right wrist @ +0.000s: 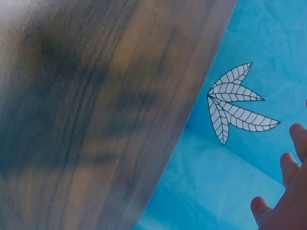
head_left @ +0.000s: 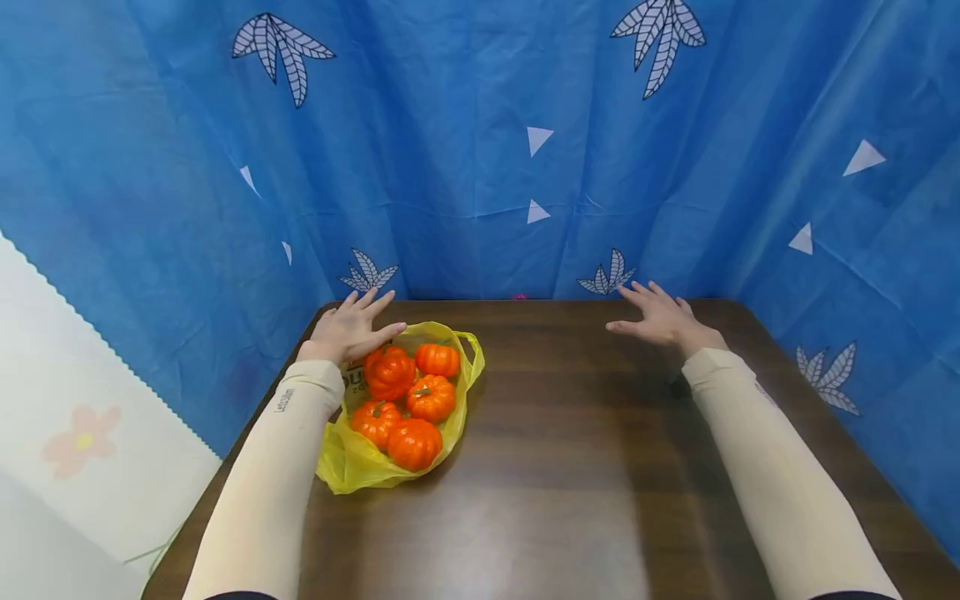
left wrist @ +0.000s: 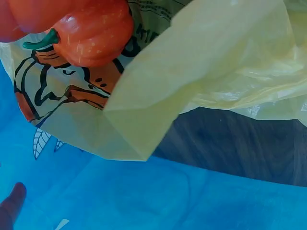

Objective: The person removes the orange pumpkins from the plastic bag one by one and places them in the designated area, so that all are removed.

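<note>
In the head view a yellow plastic bag (head_left: 358, 463) lies open on the left of the table, with several small orange pumpkins (head_left: 431, 398) inside it. My left hand (head_left: 352, 327) is spread over the bag's far left side, its thumb overlapping the rim in this view, and it holds nothing. The left wrist view shows the bag's thin wall (left wrist: 144, 105) with printed lettering and a green-stemmed pumpkin (left wrist: 96, 36). At the far right of the table my right hand (head_left: 663, 319) hovers with fingers spread and nothing in it.
A dark brown wooden table (head_left: 555, 433) stretches between the arms. Blue curtain (head_left: 465, 150) with leaf and triangle prints hangs along its back and right edges. White cloth (head_left: 82, 375) with a flower print hangs at the left.
</note>
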A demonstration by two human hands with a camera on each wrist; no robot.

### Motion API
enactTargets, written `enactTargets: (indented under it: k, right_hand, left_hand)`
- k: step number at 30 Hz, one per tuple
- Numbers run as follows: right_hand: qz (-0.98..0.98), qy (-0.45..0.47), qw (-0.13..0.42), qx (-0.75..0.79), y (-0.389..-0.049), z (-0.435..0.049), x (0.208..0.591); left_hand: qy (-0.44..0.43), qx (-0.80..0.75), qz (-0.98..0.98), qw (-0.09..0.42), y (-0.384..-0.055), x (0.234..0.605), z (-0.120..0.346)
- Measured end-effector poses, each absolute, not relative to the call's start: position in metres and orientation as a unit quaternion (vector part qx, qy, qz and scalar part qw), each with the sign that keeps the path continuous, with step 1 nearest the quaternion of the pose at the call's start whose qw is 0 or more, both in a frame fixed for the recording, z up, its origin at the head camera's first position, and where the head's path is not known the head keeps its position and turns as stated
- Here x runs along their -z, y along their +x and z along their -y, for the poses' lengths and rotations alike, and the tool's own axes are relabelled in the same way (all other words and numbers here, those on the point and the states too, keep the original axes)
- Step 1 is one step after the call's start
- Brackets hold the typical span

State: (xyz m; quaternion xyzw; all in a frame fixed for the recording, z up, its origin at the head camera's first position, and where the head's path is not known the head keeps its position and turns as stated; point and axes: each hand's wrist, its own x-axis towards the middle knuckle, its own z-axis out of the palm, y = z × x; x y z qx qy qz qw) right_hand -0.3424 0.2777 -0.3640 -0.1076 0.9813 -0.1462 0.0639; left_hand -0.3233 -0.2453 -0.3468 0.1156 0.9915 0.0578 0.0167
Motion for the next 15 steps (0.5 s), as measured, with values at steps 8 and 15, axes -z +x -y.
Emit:
enactTargets:
  k: [8,15]
  right_hand:
    - [-0.98,-0.121,0.06,0.146,-0.342,-0.27,0.369]
    - [-0.977,-0.129,0.05,0.162,-0.338,-0.264,0.375]
  left_hand:
    - [0.119,-0.081,-0.989,0.023,-0.316,0.348,0.254]
    - [0.119,-0.089,-0.989,0.019,-0.312,0.349,0.267]
